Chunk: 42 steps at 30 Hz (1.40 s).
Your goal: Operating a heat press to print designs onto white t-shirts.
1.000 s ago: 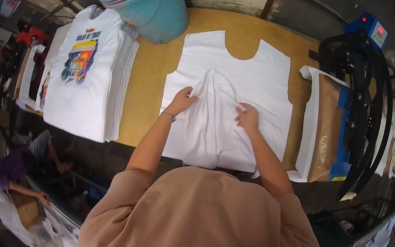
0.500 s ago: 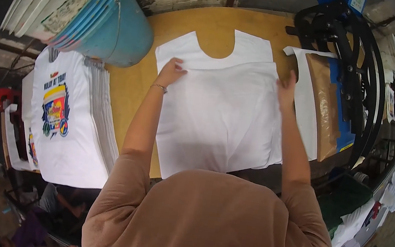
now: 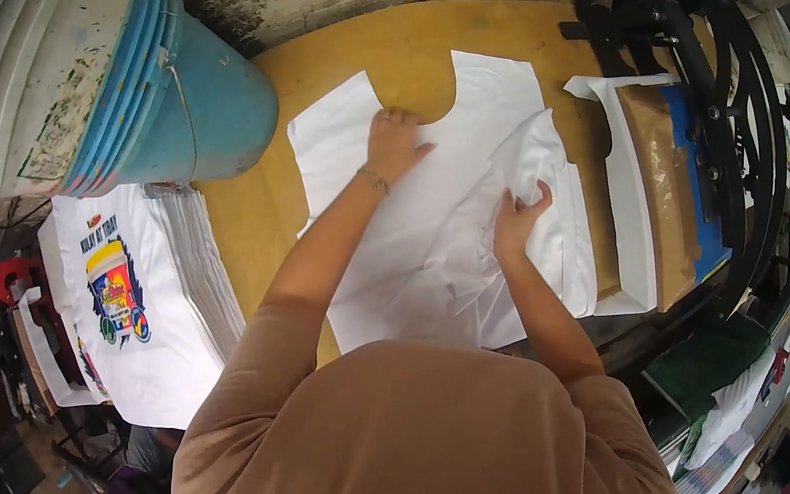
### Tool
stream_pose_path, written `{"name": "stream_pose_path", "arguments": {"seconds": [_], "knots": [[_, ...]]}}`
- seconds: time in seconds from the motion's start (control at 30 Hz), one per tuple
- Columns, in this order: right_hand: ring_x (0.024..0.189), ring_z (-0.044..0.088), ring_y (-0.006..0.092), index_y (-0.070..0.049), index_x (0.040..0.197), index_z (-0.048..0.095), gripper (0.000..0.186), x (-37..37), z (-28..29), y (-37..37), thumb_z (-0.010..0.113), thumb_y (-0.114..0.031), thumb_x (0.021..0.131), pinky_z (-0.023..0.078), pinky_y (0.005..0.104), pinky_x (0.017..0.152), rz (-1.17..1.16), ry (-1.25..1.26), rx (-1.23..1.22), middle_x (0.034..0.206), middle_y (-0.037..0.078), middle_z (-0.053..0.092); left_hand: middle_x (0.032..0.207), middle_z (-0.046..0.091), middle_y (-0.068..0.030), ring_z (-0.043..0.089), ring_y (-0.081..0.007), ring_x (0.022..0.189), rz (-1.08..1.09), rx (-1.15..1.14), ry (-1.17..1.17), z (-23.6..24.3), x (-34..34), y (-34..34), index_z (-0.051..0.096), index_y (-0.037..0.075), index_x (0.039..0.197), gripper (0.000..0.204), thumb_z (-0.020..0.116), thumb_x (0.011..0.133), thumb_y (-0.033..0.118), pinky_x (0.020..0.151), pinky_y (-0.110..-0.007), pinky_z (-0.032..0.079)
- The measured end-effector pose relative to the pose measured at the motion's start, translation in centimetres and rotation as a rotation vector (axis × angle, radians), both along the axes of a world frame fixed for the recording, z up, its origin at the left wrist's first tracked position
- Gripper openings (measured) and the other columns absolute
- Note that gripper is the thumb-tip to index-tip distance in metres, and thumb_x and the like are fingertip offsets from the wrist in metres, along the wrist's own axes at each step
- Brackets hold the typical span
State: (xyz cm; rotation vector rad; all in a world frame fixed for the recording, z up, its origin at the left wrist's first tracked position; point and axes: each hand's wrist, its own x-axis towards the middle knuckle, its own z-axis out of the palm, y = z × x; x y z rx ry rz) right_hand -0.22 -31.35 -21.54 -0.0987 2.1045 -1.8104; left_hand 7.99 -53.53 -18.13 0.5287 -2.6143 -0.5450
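Note:
White cut shirt panels (image 3: 475,107) lie in layers on the yellow-brown table, with a scooped neckline at the far edge. My left hand (image 3: 395,149) rests on the cloth beside the neckline, thumb spread away from the fingers, holding nothing. A bracelet circles that wrist. Farther right, my right hand (image 3: 517,226) has thumb and forefinger curled round a gathered part of the top white panel (image 3: 530,160). The cloth there is lifted into folds and creases. The undersides of both hands are hidden.
A stack of blue and white buckets (image 3: 204,99) lies tilted at the left. Below it sits a pile of printed white shirt panels (image 3: 169,306). At the right stands a black-framed heat press (image 3: 717,110), with brown sheet (image 3: 661,183) and white cloth on its blue bed.
My left hand has slid right to the neckline. My right hand has come inward from the right edge, gathering the top panel into folds. The view has shifted slightly.

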Motion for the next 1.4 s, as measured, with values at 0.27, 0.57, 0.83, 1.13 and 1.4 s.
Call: {"name": "stream_pose_path", "arguments": {"seconds": [0.27,0.57,0.83,1.13,1.4], "knots": [[0.077,0.056,0.0112,-0.002,0.092,0.065,0.018,1.9,3.0,0.9,0.048,-0.003,0.085,0.042,0.0208,0.068,0.304,-0.088,-0.006,0.09,0.006,0.062,0.097,0.062,-0.0194,0.06,-0.0357,0.088,-0.011,0.3,-0.581,-2.5,-2.6,1.5,0.048,0.003,0.114,0.048,0.065,0.074,0.023,0.079,-0.042,0.048],[0.065,0.054,0.0107,0.003,0.099,0.06,0.025,2.1,1.7,2.7,0.063,-0.017,0.084,0.044,0.0255,0.057,0.407,-0.332,0.146,0.081,0.006,0.062,0.07,0.053,-0.0056,0.055,-0.0144,0.058,0.172,1.856,-0.16,2.4,3.9,12.4,0.024,0.007,0.142,0.059,0.043,0.087,0.015,0.048,-0.027,0.048],[0.081,0.059,0.0113,0.004,0.1,0.058,0.024,4.7,6.0,10.9,0.059,-0.017,0.09,0.047,0.0242,0.069,0.434,-0.363,0.056,0.091,0.007,0.063,0.07,0.059,-0.0102,0.056,-0.0243,0.059,-0.314,0.714,0.0,5.7,-1.7,17.6,0.052,0.011,0.123,0.037,0.05,0.088,0.019,0.055,-0.034,0.045],[0.093,0.061,0.0228,0.005,0.11,0.053,0.039,5.8,9.5,15.7,0.045,-0.029,0.093,0.046,0.0342,0.087,0.377,-0.952,-0.83,0.102,0.01,0.063,0.093,0.063,-0.018,0.059,-0.0343,0.09,-0.072,0.318,0.031,9.9,5.6,23.5,0.062,0.0,0.101,0.027,0.062,0.08,0.017,0.081,-0.04,0.046],[0.089,0.051,0.0137,0.01,0.106,0.048,0.06,8.6,8.4,15.8,0.055,-0.048,0.088,0.044,0.0283,0.078,0.343,-0.558,-0.506,0.098,0.01,0.053,0.077,0.058,-0.0124,0.055,-0.0225,0.068,-0.103,0.622,-0.051,13.3,8.3,27.2,0.055,0.0,0.08,0.024,0.067,0.08,0.022,0.06,-0.032,0.046]]}}
